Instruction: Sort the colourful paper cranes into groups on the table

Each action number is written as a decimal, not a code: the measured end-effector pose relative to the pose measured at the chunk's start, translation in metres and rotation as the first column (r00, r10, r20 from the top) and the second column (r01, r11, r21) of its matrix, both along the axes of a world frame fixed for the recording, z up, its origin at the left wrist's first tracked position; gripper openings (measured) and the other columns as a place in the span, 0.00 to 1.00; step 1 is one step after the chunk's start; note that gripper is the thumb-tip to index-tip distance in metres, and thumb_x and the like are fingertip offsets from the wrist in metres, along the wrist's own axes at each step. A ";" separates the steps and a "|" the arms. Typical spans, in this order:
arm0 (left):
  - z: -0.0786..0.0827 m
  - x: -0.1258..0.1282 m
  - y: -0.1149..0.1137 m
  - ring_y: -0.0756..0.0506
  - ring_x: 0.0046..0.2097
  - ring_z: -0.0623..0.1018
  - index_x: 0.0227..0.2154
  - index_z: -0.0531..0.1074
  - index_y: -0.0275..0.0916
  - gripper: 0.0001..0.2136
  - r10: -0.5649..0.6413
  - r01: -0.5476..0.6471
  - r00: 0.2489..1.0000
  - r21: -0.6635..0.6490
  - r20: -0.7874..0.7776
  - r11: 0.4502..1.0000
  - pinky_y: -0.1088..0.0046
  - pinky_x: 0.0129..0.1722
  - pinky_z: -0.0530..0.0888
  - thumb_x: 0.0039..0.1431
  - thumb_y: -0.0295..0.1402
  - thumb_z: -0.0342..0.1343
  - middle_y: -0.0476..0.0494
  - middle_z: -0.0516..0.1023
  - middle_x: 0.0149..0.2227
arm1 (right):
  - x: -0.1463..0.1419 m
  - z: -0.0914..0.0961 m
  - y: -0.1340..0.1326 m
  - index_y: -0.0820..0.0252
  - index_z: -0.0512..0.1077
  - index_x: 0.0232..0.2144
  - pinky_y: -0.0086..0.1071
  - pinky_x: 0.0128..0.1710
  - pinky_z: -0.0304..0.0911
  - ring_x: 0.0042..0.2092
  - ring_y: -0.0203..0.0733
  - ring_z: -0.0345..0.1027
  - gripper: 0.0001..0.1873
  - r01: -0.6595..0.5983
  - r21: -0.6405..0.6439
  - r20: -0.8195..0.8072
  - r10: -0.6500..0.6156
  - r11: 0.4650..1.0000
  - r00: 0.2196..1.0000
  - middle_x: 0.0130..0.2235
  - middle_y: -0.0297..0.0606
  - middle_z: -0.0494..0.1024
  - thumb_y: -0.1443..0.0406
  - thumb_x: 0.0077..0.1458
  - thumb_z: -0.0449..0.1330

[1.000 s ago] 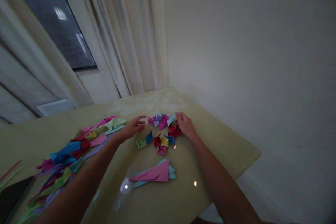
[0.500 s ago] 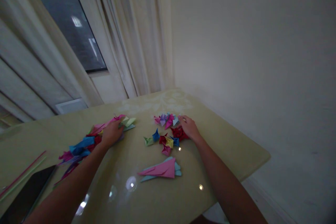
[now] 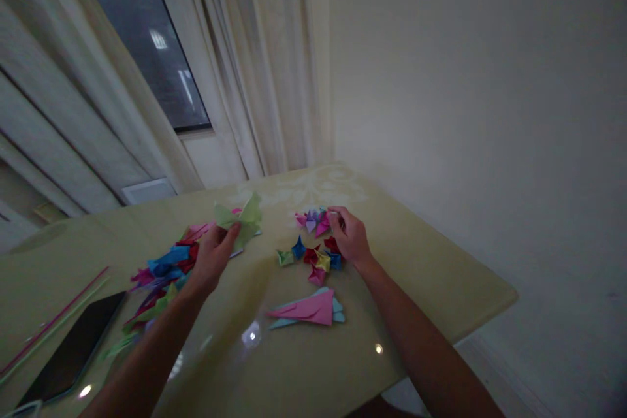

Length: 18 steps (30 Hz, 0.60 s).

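My left hand (image 3: 211, 257) is closed on a light green folded paper piece (image 3: 243, 218) and holds it just above the table, at the far end of a long heap of coloured folded papers (image 3: 164, 264). My right hand (image 3: 349, 239) rests with curled fingers among a cluster of small folded paper flowers (image 3: 313, 257), its fingertips at the pink and purple ones (image 3: 313, 219) farther back. Whether it grips one I cannot make out. A pink and light blue folded paper (image 3: 310, 309) lies nearer to me.
The yellowish glossy table (image 3: 431, 274) ends close on the right, next to a bare wall. A dark phone (image 3: 73, 354) and thin pink and green straws (image 3: 53, 323) lie at the left. Curtains and a dark window stand behind the table.
My left hand went from the flowers over to the paper heap, gripped the light green piece and lifted it. My right hand stayed by the flowers. The view shifted slightly.
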<state>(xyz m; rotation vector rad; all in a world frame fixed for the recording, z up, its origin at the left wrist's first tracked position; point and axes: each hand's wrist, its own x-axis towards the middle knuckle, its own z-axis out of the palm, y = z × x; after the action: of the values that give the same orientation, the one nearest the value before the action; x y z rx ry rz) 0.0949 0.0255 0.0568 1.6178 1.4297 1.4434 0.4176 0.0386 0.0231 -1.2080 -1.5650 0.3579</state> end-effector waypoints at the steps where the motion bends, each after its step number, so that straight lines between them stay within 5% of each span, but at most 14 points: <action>1: 0.003 0.006 -0.010 0.42 0.39 0.81 0.44 0.76 0.33 0.31 -0.025 0.026 0.998 -0.019 0.061 0.999 0.68 0.39 0.77 0.54 0.60 0.62 0.41 0.83 0.38 | -0.008 0.002 -0.004 0.59 0.77 0.52 0.33 0.42 0.68 0.39 0.44 0.76 0.23 -0.092 0.009 -0.026 0.092 0.996 0.995 0.39 0.41 0.83 0.49 0.69 0.55; 6: -0.004 0.033 -0.049 0.43 0.36 0.81 0.39 0.76 0.37 0.24 -0.172 0.181 0.981 -0.113 0.085 0.977 0.68 0.37 0.78 0.57 0.56 0.63 0.44 0.82 0.35 | -0.050 0.005 -0.024 0.54 0.69 0.64 0.39 0.52 0.70 0.55 0.49 0.74 0.38 -0.487 -0.062 -0.178 0.470 0.871 0.864 0.59 0.47 0.77 0.46 0.57 0.69; 10: -0.027 0.037 -0.057 0.41 0.42 0.82 0.50 0.73 0.40 0.22 -0.316 0.317 0.948 -0.129 0.026 0.940 0.64 0.42 0.80 0.64 0.52 0.58 0.40 0.83 0.46 | -0.071 0.002 -0.030 0.57 0.82 0.44 0.35 0.44 0.71 0.43 0.45 0.78 0.19 -0.594 -0.170 -0.220 0.557 0.786 0.801 0.42 0.39 0.84 0.53 0.54 0.72; 12: -0.038 0.024 -0.052 0.39 0.47 0.82 0.53 0.72 0.41 0.21 -0.232 0.219 0.962 -0.098 -0.141 0.971 0.61 0.46 0.80 0.67 0.51 0.54 0.38 0.81 0.51 | -0.072 0.005 -0.017 0.59 0.82 0.36 0.33 0.40 0.70 0.38 0.43 0.77 0.13 -0.545 -0.180 -0.232 0.503 0.819 0.833 0.35 0.36 0.83 0.55 0.55 0.71; 14: -0.049 0.002 -0.045 0.36 0.53 0.80 0.52 0.73 0.40 0.19 -0.014 0.017 0.912 0.005 -0.409 1.000 0.56 0.51 0.77 0.69 0.48 0.51 0.34 0.80 0.54 | -0.066 0.014 0.009 0.60 0.82 0.39 0.32 0.40 0.69 0.38 0.42 0.76 0.14 -0.380 -0.171 -0.221 0.340 0.909 0.914 0.37 0.37 0.84 0.57 0.55 0.71; 16: -0.058 -0.022 -0.038 0.31 0.58 0.76 0.53 0.74 0.37 0.18 0.222 -0.187 0.730 0.124 -0.646 0.974 0.49 0.56 0.73 0.70 0.42 0.48 0.30 0.78 0.57 | -0.054 0.026 0.045 0.63 0.80 0.42 0.31 0.38 0.68 0.38 0.41 0.76 0.16 -0.164 -0.206 -0.131 0.139 0.965 0.982 0.37 0.38 0.84 0.58 0.57 0.69; 18: -0.066 -0.039 -0.034 0.29 0.60 0.74 0.56 0.73 0.35 0.19 0.314 -0.306 0.532 0.167 -0.786 0.937 0.46 0.58 0.70 0.70 0.38 0.47 0.28 0.76 0.60 | -0.039 0.039 0.082 0.67 0.77 0.47 0.32 0.42 0.68 0.41 0.41 0.75 0.17 -0.011 -0.214 -0.017 0.007 0.977 1.000 0.42 0.43 0.84 0.61 0.58 0.67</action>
<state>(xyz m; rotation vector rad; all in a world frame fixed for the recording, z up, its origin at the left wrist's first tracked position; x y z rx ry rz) 0.0555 -0.0090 -0.0091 2.2635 2.3150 0.8349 0.3787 0.1208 0.0617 -1.3595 -1.5476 0.5527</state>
